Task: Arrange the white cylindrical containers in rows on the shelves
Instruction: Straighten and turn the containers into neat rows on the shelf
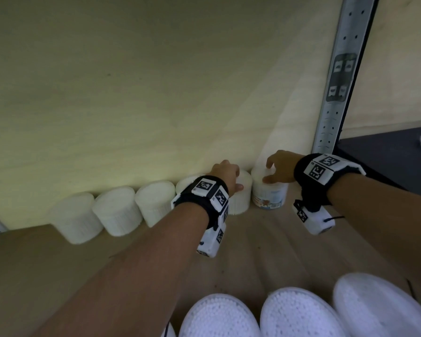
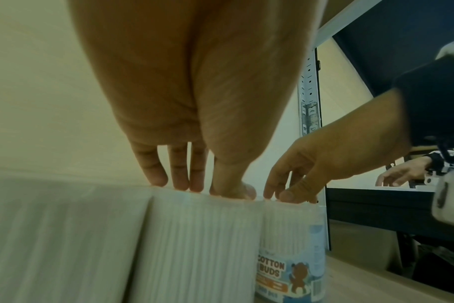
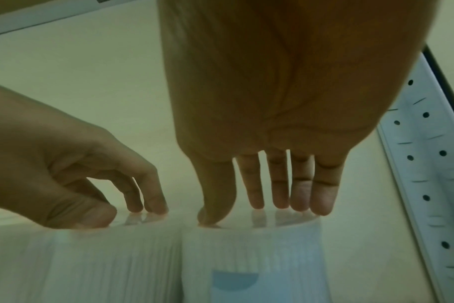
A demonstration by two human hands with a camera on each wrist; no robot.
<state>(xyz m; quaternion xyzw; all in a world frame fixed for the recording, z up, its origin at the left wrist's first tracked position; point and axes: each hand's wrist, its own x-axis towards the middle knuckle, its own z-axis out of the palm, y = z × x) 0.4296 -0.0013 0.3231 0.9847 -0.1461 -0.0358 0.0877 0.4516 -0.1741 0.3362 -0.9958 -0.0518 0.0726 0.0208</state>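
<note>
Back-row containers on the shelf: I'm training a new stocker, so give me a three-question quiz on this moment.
1. True or false: the right hand touches the top of the labelled container.
2. What does the label say?
3. The left hand rests on: A) the container beside the labelled one, B) the metal upright, C) a front-row container.

Key: 1 true; 2 Cotton Buds; 3 A.

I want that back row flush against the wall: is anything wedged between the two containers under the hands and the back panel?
Nothing visible. The labelled container under the right hand and the plain container under the left hand stand side by side near the back panel; the strip directly behind them is hidden.
</note>
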